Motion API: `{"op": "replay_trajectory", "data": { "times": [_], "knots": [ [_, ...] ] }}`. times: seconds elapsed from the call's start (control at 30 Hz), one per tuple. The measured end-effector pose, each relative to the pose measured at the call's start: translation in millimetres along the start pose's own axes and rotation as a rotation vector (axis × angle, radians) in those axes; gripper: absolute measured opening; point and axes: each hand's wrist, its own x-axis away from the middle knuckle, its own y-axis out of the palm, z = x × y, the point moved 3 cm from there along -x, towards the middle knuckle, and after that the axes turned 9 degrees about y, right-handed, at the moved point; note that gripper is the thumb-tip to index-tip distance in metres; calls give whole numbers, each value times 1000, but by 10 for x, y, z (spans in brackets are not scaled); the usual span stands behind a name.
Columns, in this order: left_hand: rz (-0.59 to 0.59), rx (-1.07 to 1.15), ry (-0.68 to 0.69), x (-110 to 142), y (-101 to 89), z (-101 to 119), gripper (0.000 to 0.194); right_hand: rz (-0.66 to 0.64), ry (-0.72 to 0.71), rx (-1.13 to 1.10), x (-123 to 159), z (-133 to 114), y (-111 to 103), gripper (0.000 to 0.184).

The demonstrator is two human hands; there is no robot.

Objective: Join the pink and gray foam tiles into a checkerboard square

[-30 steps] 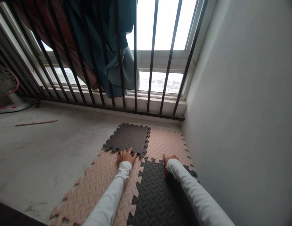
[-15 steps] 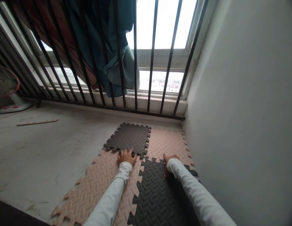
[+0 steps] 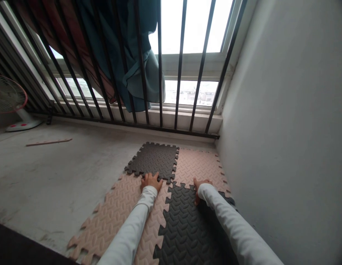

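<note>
4 ridged jigsaw-edged tiles [image 3: 182, 209], left hand [image 3: 152, 182], right hand [image 3: 201, 186] at seams

L arm [image 3: 129, 229] & R arm [image 3: 237, 228] extended twd far side, angled inward.
L hand [image 3: 151, 181] palm down, spread; R hand [image 3: 201, 184] turned left, partly hidden.
</note>
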Motion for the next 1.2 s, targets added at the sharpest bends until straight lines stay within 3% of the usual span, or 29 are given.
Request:
{"op": "replay_trajectory", "data": {
  "times": [0.1,0.43,0.6,0.7,0.87,1.0,1.2],
  "knots": [
    [-21,-39,20,-3,-5,34,46,-36,57,63,81,6,-39,136],
    [-50,-73,-19,12,-38,132,44,-17,9,97,217,-11,-103,130],
    [2,-108,88,-5,-50,217,38,-31,26,123,216,-15,-109,133],
    [-26,-61,146,42,32,225,41,-34,17,120,193,-15,-100,132],
    [-36,53,448,299,292,377,52,-33,-2,108,179,-14,-101,133],
    [-86,90,409,397,419,444,56,-45,25,89,153,-4,-92,136],
    [-124,119,413,367,403,435,58,-42,70,74,145,0,-80,136]
  ]
}}
